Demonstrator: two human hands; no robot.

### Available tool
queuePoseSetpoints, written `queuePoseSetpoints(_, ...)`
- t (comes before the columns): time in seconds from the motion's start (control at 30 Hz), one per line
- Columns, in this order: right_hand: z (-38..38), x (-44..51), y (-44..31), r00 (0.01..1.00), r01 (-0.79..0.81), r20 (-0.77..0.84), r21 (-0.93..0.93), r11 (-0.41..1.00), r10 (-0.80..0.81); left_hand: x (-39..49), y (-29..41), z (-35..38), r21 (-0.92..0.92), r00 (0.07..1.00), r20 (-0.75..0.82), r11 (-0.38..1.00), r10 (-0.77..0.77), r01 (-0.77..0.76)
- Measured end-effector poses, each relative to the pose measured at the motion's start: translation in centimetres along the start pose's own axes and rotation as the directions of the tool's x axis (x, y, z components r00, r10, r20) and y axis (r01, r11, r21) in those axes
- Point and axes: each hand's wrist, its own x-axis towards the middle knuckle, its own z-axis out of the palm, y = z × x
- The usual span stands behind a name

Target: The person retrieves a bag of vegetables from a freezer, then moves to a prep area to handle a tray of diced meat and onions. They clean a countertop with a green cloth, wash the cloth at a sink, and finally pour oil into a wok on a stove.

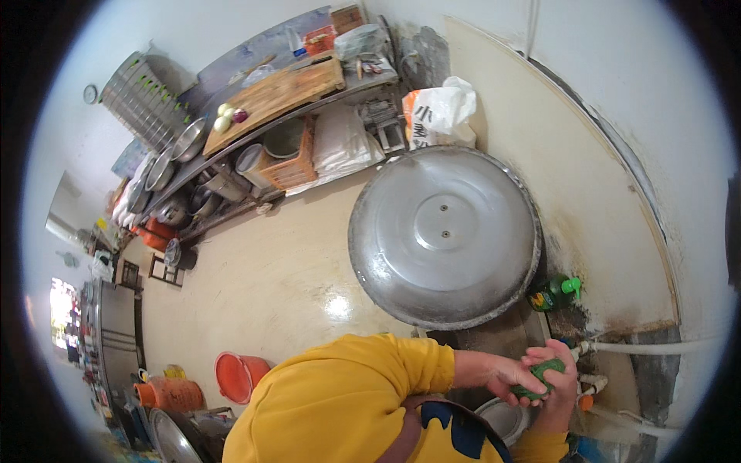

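My left hand point(517, 375) and my right hand point(562, 379) meet at the lower right, squeezed around a green scrubbing pad point(525, 391). Below them a round metal pan point(502, 421) shows in part, its near side hidden by my apron and arms. A sink or trough point(524, 331) lies under my forearms, mostly covered. Just beyond, a very large round metal lid or shallow pan point(399, 231), with two bolts at its centre, leans over the trough's far end. A green pump bottle of detergent point(547, 293) stands between it and the wall.
White pipes point(648, 347) and an orange-capped valve point(586, 402) run along the wall at right. A long worktable with a wooden cutting board point(283, 95) and onions point(222, 123) stands across the floor. An orange bucket point(240, 376) and an orange gas cylinder point(173, 394) are behind me.
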Motion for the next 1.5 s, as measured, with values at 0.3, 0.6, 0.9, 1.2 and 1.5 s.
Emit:
queuePoseSetpoints(0.3, -1.1, -2.5, 1.6, 0.937, 0.216, -0.183, -0.363, 0.906, -0.296, 3.0, -1.3, 1.7, 0.25, 0.962, -0.262, 0.968, 0.079, -0.011)
queuePoseSetpoints(0.6, -3.5, -1.4, 4.6, 0.899, 0.139, -0.356, -0.316, 0.939, -0.253, 9.4, -4.4, -5.6, 0.68, 0.775, -0.481, 0.732, 0.409, 0.036)
queuePoseSetpoints(0.9, -3.9, -0.1, 7.3, 0.751, 0.147, -0.57, -0.347, 0.926, -0.333, 6.8, -3.0, -3.8, 0.904, 0.672, -0.424, 0.326, 0.607, 0.276)
queuePoseSetpoints(1.2, -3.5, 0.5, 9.2, 0.637, 0.203, -0.725, -0.17, 0.964, -0.262, 5.3, -3.3, -2.9, 0.831, 0.53, -0.534, 0.294, 0.659, 0.472)
queuePoseSetpoints(1.5, -1.2, -1.0, 7.6, 0.716, 0.013, -0.698, -0.024, 1.0, -0.026, 6.3, -6.1, -7.3, 0.987, 0.549, 0.164, -0.134, 0.819, -0.094)
